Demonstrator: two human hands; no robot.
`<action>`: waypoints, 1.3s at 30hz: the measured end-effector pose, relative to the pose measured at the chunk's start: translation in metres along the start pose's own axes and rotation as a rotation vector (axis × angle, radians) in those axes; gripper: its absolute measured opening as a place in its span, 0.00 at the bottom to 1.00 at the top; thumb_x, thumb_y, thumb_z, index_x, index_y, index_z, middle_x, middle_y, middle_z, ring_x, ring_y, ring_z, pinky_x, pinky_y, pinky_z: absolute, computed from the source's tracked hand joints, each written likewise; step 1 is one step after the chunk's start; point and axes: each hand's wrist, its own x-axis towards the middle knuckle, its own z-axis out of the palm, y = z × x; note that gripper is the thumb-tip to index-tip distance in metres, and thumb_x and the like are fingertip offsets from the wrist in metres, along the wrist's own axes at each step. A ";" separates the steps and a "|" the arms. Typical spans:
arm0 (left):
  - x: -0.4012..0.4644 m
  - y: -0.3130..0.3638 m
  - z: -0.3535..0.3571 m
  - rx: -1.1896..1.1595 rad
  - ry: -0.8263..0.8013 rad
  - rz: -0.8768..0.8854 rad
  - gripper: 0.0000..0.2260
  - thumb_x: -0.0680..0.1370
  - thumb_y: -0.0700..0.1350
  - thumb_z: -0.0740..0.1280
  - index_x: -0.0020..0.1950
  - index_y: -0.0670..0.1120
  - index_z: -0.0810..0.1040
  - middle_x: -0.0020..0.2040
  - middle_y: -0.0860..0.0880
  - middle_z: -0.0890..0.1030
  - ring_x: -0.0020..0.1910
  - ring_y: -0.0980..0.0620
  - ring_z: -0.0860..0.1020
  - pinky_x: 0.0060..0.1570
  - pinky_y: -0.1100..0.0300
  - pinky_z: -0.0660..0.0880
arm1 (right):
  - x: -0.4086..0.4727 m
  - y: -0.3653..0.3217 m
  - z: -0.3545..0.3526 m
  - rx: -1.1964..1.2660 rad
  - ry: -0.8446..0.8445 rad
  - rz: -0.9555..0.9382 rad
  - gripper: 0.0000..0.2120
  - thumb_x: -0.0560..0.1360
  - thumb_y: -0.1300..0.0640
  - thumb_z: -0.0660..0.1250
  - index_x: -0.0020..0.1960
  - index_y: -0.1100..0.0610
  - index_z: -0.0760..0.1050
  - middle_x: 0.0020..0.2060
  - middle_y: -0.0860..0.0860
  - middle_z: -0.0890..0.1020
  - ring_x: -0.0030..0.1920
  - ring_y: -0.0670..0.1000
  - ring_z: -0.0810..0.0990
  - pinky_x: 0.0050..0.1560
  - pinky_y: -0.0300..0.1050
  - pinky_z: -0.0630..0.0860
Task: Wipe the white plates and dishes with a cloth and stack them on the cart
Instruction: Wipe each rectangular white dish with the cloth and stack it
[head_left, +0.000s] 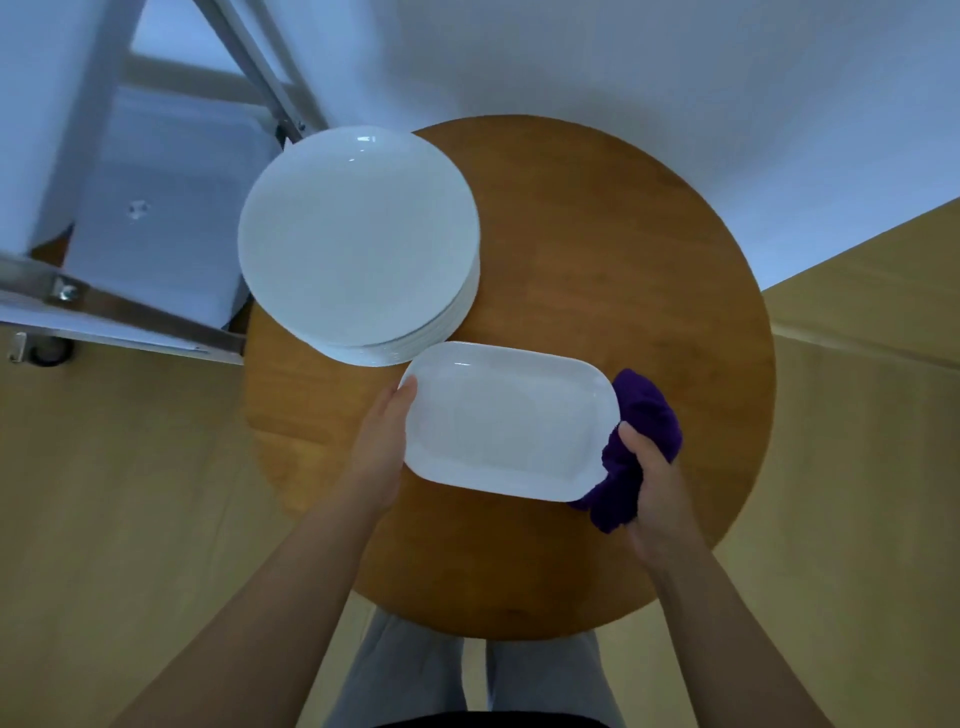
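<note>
Right hand (655, 486) grips bunched purple cloth (640, 451) against right end of white rectangular ceramic dish (506, 422). Left hand (383, 441) supports the dish's left end, thumb on rim; fingers underneath not visible. Dish held over round wooden table (613, 270). Risk: glazed surface, edge-only support, may slip w/ wiping pressure. Beyond: stack of white round plates (358, 236) overhangs table edge nr metal cart (150, 218); a knock could tip it

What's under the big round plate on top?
More white plates, stacked; only their edges show. The round plate hides the rest, and the wooden table underneath them.
</note>
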 end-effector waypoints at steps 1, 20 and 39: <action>-0.001 -0.003 -0.010 0.010 0.000 0.005 0.20 0.80 0.59 0.56 0.69 0.53 0.70 0.62 0.52 0.77 0.60 0.50 0.75 0.62 0.46 0.73 | -0.005 0.009 0.007 0.010 0.015 0.003 0.07 0.74 0.55 0.66 0.51 0.50 0.77 0.40 0.47 0.85 0.40 0.47 0.84 0.35 0.41 0.78; -0.009 -0.013 -0.102 0.882 0.098 0.484 0.22 0.83 0.52 0.50 0.76 0.48 0.60 0.54 0.51 0.75 0.53 0.53 0.74 0.49 0.62 0.69 | -0.046 0.048 0.072 0.022 0.260 0.000 0.04 0.74 0.54 0.65 0.48 0.52 0.77 0.34 0.47 0.83 0.35 0.48 0.82 0.35 0.44 0.76; -0.044 -0.003 -0.072 -0.114 -0.005 -0.190 0.26 0.73 0.69 0.49 0.62 0.57 0.73 0.58 0.51 0.79 0.56 0.47 0.77 0.57 0.45 0.76 | -0.078 0.055 0.093 -0.729 0.405 -0.470 0.30 0.66 0.56 0.66 0.68 0.54 0.66 0.61 0.53 0.75 0.59 0.56 0.75 0.55 0.44 0.77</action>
